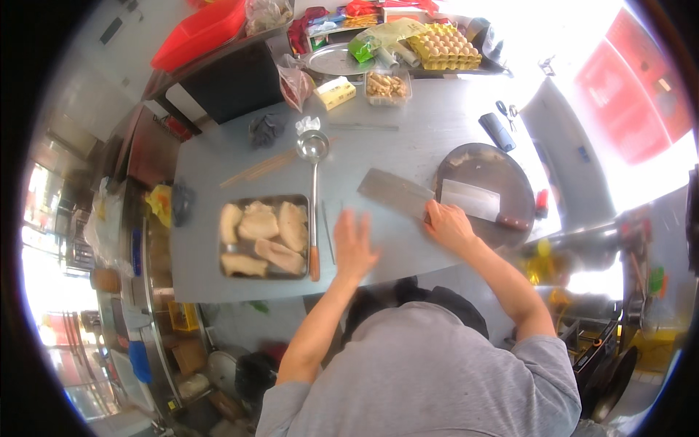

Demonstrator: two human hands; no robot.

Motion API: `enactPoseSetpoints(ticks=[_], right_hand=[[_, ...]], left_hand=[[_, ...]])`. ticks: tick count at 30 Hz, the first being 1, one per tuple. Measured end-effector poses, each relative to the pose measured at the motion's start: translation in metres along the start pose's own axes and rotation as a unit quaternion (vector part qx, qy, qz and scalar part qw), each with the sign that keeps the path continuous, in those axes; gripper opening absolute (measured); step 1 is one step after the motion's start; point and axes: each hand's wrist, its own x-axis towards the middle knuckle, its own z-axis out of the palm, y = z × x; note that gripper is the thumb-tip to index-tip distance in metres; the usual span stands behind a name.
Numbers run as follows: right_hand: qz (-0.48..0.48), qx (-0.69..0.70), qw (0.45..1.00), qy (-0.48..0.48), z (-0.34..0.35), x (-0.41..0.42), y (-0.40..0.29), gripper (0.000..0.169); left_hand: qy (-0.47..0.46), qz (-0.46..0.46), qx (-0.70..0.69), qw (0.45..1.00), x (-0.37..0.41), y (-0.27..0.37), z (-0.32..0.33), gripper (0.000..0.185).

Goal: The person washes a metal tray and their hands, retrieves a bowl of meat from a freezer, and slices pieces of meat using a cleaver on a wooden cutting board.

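My right hand [449,223] is closed around the handle of a broad cleaver [394,191], whose blade points left over the steel table. Beside that hand, a second cleaver [469,199] with a brown riveted handle lies on a round dark chopping block [480,164]. Blurred by motion, my left hand [354,240] is above the table with its fingers apart and nothing in it. To its left is a long ladle [314,185] with a wooden grip, along the side of a metal tray [264,196]. Several pale pieces of meat [258,220] lie in this tray.
Thin wooden sticks [256,169] and a crumpled dark bag [265,130] lie beyond the tray. Farther back are a tissue pack [335,94], a plastic box of ginger-like pieces [387,86] and egg trays [445,46]. A dark case [497,131] and scissors [510,112] lie behind the block.
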Motion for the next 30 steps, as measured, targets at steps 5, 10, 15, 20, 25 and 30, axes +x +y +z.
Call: enactPoseSetpoints(ticks=[5, 10, 15, 20, 25, 30], right_hand=[[-0.105, -0.028, 0.993, -0.037, -0.019, -0.006, 0.027, 0.025], [-0.147, -0.054, 0.985, -0.077, -0.050, -0.020, 0.050, 0.028], [-0.157, -0.056, 0.985, -0.052, -0.045, -0.040, 0.097, 0.026], [-0.099, -0.091, 0.989, -0.055, -0.047, -0.055, 0.126, 0.025], [0.033, -0.076, 0.996, 0.037, -0.057, -0.069, 0.158, 0.025], [0.242, -0.090, 0.964, 0.059, -0.030, -0.076, 0.220, 0.036]], left_hand=[[-0.104, 0.146, -0.021, 0.984, 0.061, 0.088, 0.008, 0.105], [-0.140, 0.184, 0.050, 0.972, 0.085, 0.122, 0.026, 0.109], [-0.161, 0.117, 0.087, 0.976, 0.090, 0.113, 0.041, 0.113], [-0.196, 0.004, 0.119, 0.973, 0.078, 0.077, 0.056, 0.116], [-0.170, -0.134, -0.045, 0.975, 0.057, 0.046, 0.088, 0.110], [-0.013, -0.331, -0.796, 0.507, 0.059, 0.041, 0.063, 0.098]])
